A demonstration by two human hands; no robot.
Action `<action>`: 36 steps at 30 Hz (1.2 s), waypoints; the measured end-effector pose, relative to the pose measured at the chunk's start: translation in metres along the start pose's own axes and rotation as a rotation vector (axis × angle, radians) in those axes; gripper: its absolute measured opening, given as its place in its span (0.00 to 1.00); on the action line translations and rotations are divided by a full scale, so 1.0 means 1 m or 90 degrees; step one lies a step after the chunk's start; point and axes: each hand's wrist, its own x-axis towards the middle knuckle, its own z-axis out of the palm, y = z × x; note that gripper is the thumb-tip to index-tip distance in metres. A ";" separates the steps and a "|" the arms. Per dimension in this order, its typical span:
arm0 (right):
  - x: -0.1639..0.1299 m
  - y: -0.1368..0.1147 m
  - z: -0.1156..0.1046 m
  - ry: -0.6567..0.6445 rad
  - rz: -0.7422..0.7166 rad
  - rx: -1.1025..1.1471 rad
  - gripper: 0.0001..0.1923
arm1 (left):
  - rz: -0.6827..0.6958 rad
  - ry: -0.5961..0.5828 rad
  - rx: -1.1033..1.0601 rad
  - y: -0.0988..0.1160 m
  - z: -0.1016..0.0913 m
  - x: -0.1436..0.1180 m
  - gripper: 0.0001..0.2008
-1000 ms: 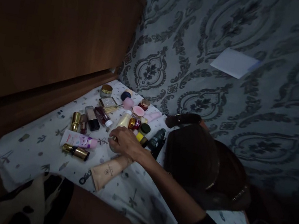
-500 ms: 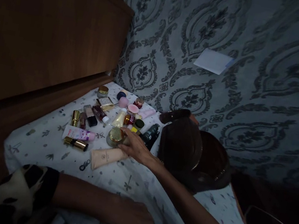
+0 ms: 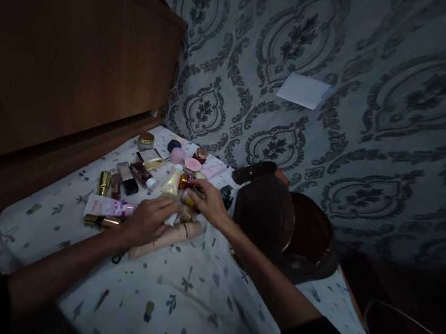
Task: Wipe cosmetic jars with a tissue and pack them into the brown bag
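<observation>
Left hand point(image 3: 148, 222) has joined right hand point(image 3: 210, 202) over jar.

Bedroom: wallpaper point(image 3: 352, 69), cosmetics-strewn bedsheet point(image 3: 180, 309)

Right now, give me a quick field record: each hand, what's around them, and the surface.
left hand: on the beige tube, beside the pink-and-white tube
right hand: among small jars and bottles; grip unclear
nearby: gold lipstick, dark brown bag
surface: white patterned cloth
light: dim
</observation>
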 end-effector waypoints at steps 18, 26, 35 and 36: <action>0.105 0.035 0.029 -0.009 0.177 -0.203 0.15 | 0.091 -0.218 0.150 0.009 0.001 -0.003 0.16; 0.151 -0.014 0.050 -0.053 0.071 -0.225 0.19 | 0.117 -0.175 0.146 0.010 0.002 -0.004 0.11; 0.166 -0.005 0.064 -0.081 0.125 -0.259 0.28 | 0.153 -0.153 0.135 0.014 -0.002 0.000 0.08; 0.165 -0.005 0.062 -0.074 0.121 -0.261 0.25 | 0.160 -0.147 0.134 0.015 -0.002 0.000 0.08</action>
